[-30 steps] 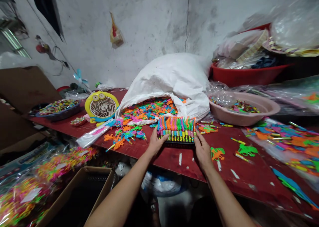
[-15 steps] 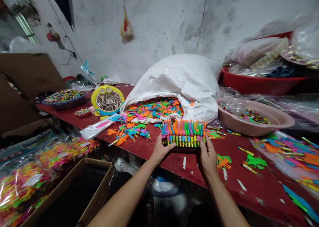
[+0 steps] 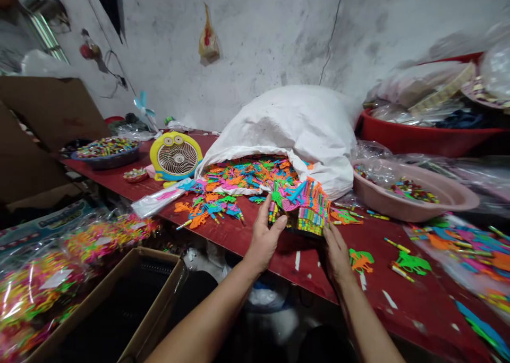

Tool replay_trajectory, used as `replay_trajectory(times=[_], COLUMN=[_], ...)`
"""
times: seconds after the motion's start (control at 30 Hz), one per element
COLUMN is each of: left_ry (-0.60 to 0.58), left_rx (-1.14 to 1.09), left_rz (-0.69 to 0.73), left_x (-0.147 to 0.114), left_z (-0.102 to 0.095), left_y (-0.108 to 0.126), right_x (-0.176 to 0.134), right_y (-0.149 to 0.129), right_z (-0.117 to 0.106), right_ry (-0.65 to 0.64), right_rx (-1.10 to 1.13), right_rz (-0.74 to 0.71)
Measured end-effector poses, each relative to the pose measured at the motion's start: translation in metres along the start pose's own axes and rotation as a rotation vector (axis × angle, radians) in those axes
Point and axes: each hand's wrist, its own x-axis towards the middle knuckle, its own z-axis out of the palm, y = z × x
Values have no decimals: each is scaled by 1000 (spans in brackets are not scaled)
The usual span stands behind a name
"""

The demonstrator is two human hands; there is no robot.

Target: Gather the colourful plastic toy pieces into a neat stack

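Note:
A black rack [image 3: 292,226] packed with rows of bright plastic toy pieces [image 3: 314,193] stands tilted over the table's front part. Shiny striped tubes [image 3: 313,220] on the pieces face me. My left hand [image 3: 266,236] grips its left end, thumb in front and fingers behind. My right hand [image 3: 337,250] closes on the right end, its fingers along the side. A green and a blue piece lean crosswise among the others on the left. Just behind the rack, a white sack [image 3: 295,118] lies with its mouth open, full of loose plastic pieces [image 3: 251,172].
Loose pieces [image 3: 207,209] lie left on the red table [image 3: 279,278]; others [image 3: 412,262] lie right. A pink basin [image 3: 458,195], a yellow fan [image 3: 177,158] and a bowl of tubes [image 3: 107,160] stand around. Below left is a carton [image 3: 159,315] holding black racks.
The rack has turned and tipped in my hands, so its rows now slant and several rows of tubes show. Pieces at its left have shifted crosswise. The view has swung slightly left.

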Motion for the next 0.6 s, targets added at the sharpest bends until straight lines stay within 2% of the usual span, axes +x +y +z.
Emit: replay_trajectory(times=[0.1,0.3,0.53,0.6], left_ry=[-9,-62,25,54], left_rx=[66,6,150,106], left_rz=[16,50,55,24], left_x=[2,3,-3,-4], left_z=[8,23,28,28], left_y=[4,9,12,8], right_x=[-1,3,2,-1], right_y=[-8,-1,5,0], right_z=[1,-4,-7,-6], right_ry=[39,124,119,100], right_rx=[-103,-184,-105,-107], right_rz=[74,61,1,3])
